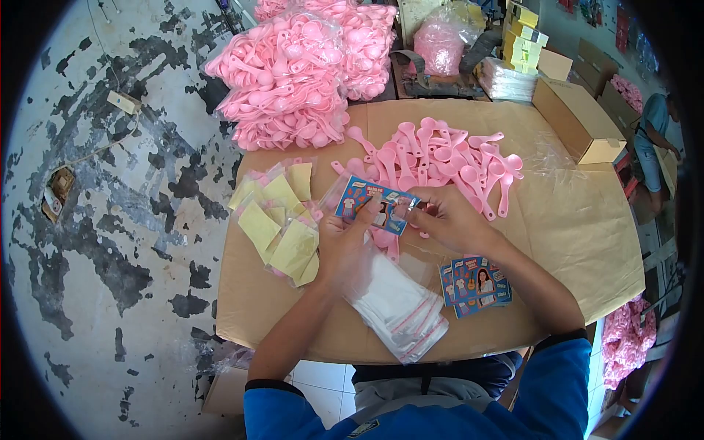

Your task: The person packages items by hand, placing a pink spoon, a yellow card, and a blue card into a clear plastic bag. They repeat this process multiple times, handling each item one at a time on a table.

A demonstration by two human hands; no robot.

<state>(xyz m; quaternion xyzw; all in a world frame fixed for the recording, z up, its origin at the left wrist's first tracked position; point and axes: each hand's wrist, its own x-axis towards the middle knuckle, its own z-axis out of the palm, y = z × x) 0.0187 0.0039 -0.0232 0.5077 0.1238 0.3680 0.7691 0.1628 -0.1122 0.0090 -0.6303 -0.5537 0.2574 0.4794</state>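
My left hand (346, 243) is closed on a blue printed card (375, 205), its thumb on the card's face. At the card's right end, my right hand (451, 220) pinches the edge. Clear plastic hangs under my left wrist, over a stack of clear bags (403, 304). Beyond both hands lies a loose pile of pink spoons (440, 158). More blue cards (475, 284) are stacked beneath my right forearm. To the left of my left hand are packets with pale yellow cards (282, 224) in clear plastic.
Large bags of pink spoons (286, 81) stand at the table's back left. Brown cardboard (579, 227) covers the table. An open carton (579, 121) sits at the back right, near yellow boxes (522, 44). Another person (653, 139) is at the far right.
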